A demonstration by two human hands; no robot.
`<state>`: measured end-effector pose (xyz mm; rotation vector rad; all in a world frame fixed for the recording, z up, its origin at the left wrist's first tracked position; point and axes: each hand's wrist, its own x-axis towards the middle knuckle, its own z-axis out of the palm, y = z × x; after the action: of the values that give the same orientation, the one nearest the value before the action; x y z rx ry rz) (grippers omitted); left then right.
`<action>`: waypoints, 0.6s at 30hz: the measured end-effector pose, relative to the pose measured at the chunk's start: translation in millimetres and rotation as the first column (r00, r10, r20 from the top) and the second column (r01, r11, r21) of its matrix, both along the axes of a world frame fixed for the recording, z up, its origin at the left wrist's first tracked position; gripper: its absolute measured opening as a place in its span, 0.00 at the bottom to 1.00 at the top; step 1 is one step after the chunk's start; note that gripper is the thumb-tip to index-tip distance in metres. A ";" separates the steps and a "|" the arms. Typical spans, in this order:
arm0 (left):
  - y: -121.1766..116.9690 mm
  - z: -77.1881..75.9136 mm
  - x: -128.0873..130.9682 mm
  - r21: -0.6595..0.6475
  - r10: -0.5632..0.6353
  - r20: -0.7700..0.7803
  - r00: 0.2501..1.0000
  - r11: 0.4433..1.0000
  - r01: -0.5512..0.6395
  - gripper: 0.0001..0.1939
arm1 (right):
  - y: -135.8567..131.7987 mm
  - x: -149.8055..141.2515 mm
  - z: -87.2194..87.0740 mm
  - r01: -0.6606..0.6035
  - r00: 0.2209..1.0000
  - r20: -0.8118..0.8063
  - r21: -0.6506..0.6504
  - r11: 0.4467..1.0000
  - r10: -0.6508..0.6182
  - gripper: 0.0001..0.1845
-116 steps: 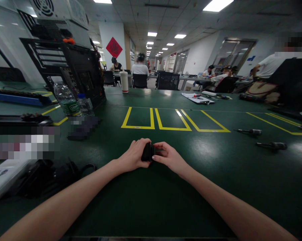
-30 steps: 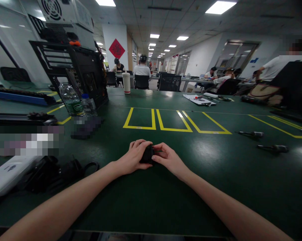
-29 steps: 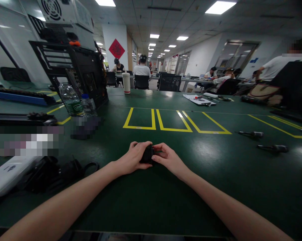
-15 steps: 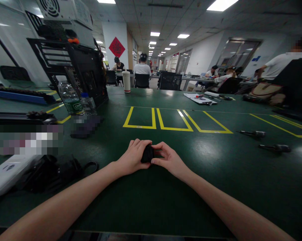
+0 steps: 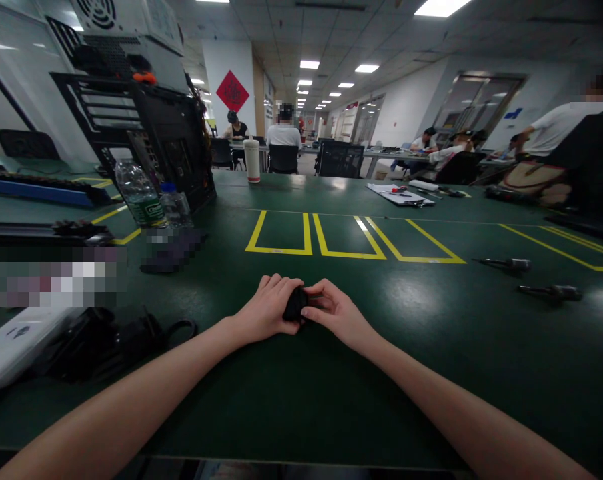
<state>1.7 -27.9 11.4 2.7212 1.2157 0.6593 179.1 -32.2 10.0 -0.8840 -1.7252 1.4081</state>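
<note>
Between my hands, low over the green tabletop [image 5: 301, 400], is a small black object [image 5: 294, 305] whose kind I cannot make out. My left hand [image 5: 265, 308] wraps round its left side, the thumb at the near edge and the fingers over the far side. From the right, my right hand [image 5: 339, 312] pinches its edge with thumb and forefinger. The covering fingers hide much of the object.
Yellow tape frames [image 5: 279, 252] mark the table beyond my hands. Two screwdrivers [image 5: 549, 293] lie to the right. Leftward are black straps and cables [image 5: 126, 340], a white power strip [image 5: 16, 333], a water bottle [image 5: 139, 193] and a black computer case [image 5: 174, 147]. A clipboard [image 5: 399, 195] lies farther back.
My right thumb has moved up slightly on the black object, which appears a little turned. Both hands stay in nearly the same place, still holding it.
</note>
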 end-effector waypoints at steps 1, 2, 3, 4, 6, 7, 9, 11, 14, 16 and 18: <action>0.5 0.1 -0.1 -0.004 -0.002 -0.002 1.000 1.000 0.002 0.30 | 0.6 -0.3 0.2 0.011 1.000 0.014 0.011 1.000 -0.011 0.13; 1.1 -0.1 -0.1 -0.007 -0.002 -0.002 1.000 1.000 0.002 0.30 | 1.1 -0.5 0.5 0.021 0.999 0.031 0.021 1.000 -0.022 0.14; 1.7 -0.3 -0.2 -0.009 0.001 0.001 1.000 1.000 -0.001 0.30 | 1.6 -0.5 0.8 0.028 0.998 0.046 0.029 0.999 -0.029 0.15; 2.2 -0.7 -0.2 -0.012 0.003 0.004 1.000 1.000 -0.003 0.30 | 2.0 -0.4 1.2 0.027 0.998 0.057 0.031 0.999 -0.028 0.15; 2.9 -1.5 0.0 -0.016 0.006 0.014 1.000 1.000 -0.006 0.30 | 2.0 0.4 2.0 -0.006 0.999 0.054 0.015 1.000 0.006 0.14; 3.2 -1.9 0.1 -0.017 0.007 0.020 1.000 1.000 -0.006 0.30 | 1.7 0.9 2.4 -0.029 0.999 0.042 0.002 1.000 0.028 0.13; 3.3 -2.2 0.2 -0.019 0.007 0.025 1.000 1.000 -0.006 0.30 | 0.5 2.0 2.8 -0.057 0.998 0.014 -0.021 0.998 0.057 0.14; 3.0 -2.0 0.2 -0.015 0.005 0.022 1.000 1.000 -0.004 0.30 | -0.6 2.9 2.6 -0.063 0.998 0.001 -0.030 0.998 0.063 0.14; 2.3 -0.9 0.1 -0.011 -0.004 0.014 1.000 1.000 0.004 0.29 | -0.6 3.4 1.1 -0.053 0.999 -0.002 -0.031 0.998 0.053 0.12; 2.0 -0.5 0.0 -0.011 -0.005 0.015 1.000 1.000 0.006 0.29 | 0.3 3.1 0.0 -0.048 0.999 -0.007 -0.037 0.998 0.048 0.11; 2.3 -0.8 0.3 -0.014 -0.005 0.019 1.000 1.000 0.006 0.29 | 1.2 2.6 -0.4 -0.047 0.999 -0.014 -0.044 0.998 0.047 0.12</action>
<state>1.9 -25.6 10.6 2.6999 1.2039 0.6719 181.7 -31.0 9.6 -0.8613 -1.7207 1.4851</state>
